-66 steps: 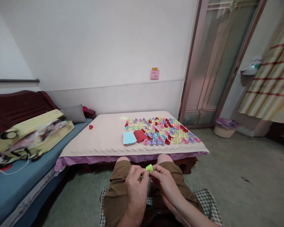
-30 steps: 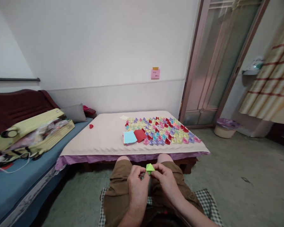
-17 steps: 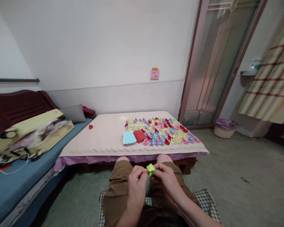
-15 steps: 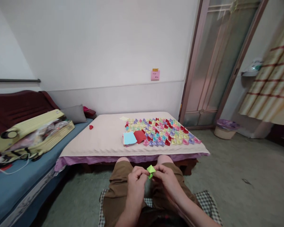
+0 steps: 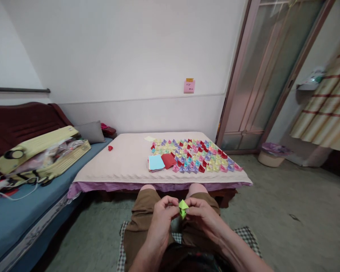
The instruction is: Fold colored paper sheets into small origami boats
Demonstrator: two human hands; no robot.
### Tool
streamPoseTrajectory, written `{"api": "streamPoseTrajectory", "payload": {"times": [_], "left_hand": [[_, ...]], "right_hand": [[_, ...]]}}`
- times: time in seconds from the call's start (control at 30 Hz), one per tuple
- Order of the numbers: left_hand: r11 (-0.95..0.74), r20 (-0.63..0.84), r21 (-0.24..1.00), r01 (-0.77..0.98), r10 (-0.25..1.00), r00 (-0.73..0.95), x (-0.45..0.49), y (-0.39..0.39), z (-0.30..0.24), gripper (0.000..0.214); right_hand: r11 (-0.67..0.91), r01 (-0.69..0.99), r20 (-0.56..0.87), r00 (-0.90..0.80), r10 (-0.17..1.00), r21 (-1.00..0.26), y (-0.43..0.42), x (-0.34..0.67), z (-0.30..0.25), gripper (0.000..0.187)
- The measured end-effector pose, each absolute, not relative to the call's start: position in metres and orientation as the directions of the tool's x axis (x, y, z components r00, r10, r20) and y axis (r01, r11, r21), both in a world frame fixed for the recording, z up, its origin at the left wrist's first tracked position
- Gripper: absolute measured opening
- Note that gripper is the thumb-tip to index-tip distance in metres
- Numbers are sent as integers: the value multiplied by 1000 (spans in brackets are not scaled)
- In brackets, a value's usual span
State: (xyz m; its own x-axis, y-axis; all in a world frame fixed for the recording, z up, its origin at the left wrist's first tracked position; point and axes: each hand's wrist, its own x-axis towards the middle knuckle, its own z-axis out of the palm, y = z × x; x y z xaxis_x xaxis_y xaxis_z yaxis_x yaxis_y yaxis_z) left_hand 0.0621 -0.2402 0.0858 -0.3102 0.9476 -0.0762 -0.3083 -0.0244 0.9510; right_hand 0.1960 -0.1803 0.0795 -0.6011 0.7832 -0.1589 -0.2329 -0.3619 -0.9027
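A small green folded paper piece (image 5: 183,208) sits between my two hands above my lap. My left hand (image 5: 162,219) pinches its left side with closed fingers, and my right hand (image 5: 205,217) pinches its right side the same way. Ahead, a low table with a cream cloth (image 5: 124,162) carries several rows of small folded paper pieces (image 5: 195,154) in red, purple, yellow, pink and blue. A stack of square paper sheets with a light blue one on top (image 5: 156,163) lies beside a red sheet (image 5: 168,160).
A lone red folded piece (image 5: 110,148) lies on the cloth's left part. A blue-covered bed (image 5: 19,211) with a yellow bag (image 5: 39,151) stands left. A bin (image 5: 270,154) sits by the glass door (image 5: 260,75) on the right.
The green piece has been turned and worked between my fingers, now standing more upright. My hands have dropped slightly lower and the view has shifted a little.
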Motion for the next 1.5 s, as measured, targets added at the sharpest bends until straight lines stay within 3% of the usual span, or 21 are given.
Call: {"api": "streamPoseTrajectory", "payload": {"times": [0.2, 0.4, 0.6, 0.87, 1.3, 1.5], "left_hand": [[2, -102, 934, -357, 960, -261, 63, -242, 89, 21], [22, -62, 984, -179, 974, -218, 57, -241, 89, 24], [13, -37, 996, -86, 957, -289, 54, -238, 89, 23], [33, -53, 995, -90, 973, -225, 55, -238, 88, 28], [46, -68, 995, -92, 968, -242, 51, -235, 87, 25], [47, -66, 995, -92, 974, -218, 55, -235, 86, 25]], "right_hand": [[-432, -221, -179, -681, 710, -875, -178, 204, 77, 8], [-412, -196, -167, -700, 694, -890, -174, 205, 75, 11], [-313, -115, -133, -730, 671, -943, -175, 206, 81, 13], [-118, -44, -59, -663, 747, -992, -174, 205, 85, 6], [-64, 87, -106, -676, 729, -994, -173, 204, 78, 7], [9, 133, -75, -615, 785, -991, -172, 198, 74, 8]]}}
